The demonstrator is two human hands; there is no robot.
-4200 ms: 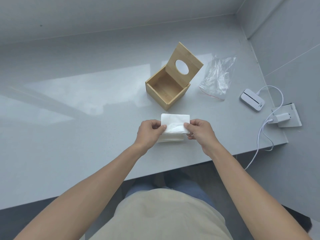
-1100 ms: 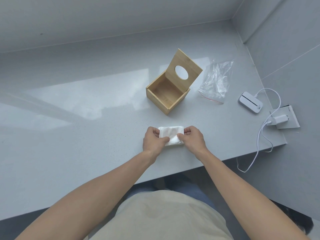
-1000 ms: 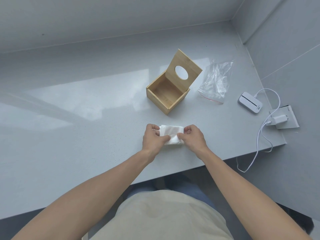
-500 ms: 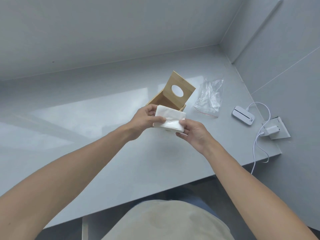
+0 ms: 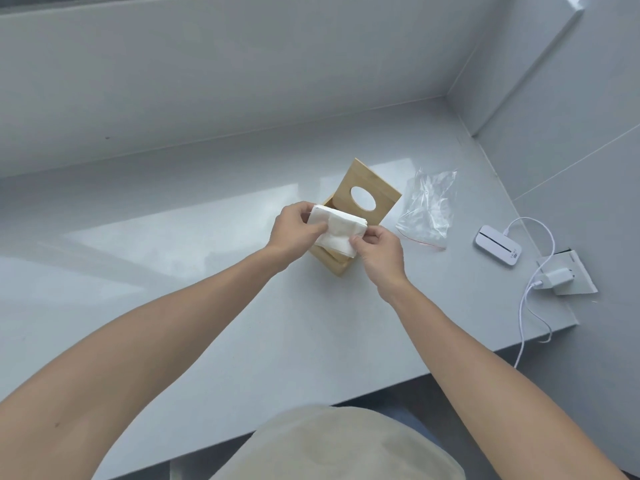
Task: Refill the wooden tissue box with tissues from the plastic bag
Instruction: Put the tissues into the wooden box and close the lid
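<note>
A folded stack of white tissues (image 5: 337,230) hangs right over the open mouth of the wooden tissue box (image 5: 337,266). My left hand (image 5: 294,228) pinches the stack's left end and my right hand (image 5: 379,252) pinches its lower right corner. The box's hinged lid (image 5: 369,194), with an oval hole, stands up behind the tissues. Most of the box's inside is hidden by the tissues and my hands. An empty clear plastic bag (image 5: 427,207) with a red zip line lies flat on the counter to the right of the box.
The grey counter (image 5: 173,289) meets walls at the back and right. A small white device (image 5: 497,245) with a cable lies right of the bag. A white charger (image 5: 556,277) sits in a socket plate near the right edge, its cable hanging over the counter's front edge.
Both hands lifted the tissue stack off the counter near the front edge and carried it away from me to just above the open box. The view has tilted upward.
</note>
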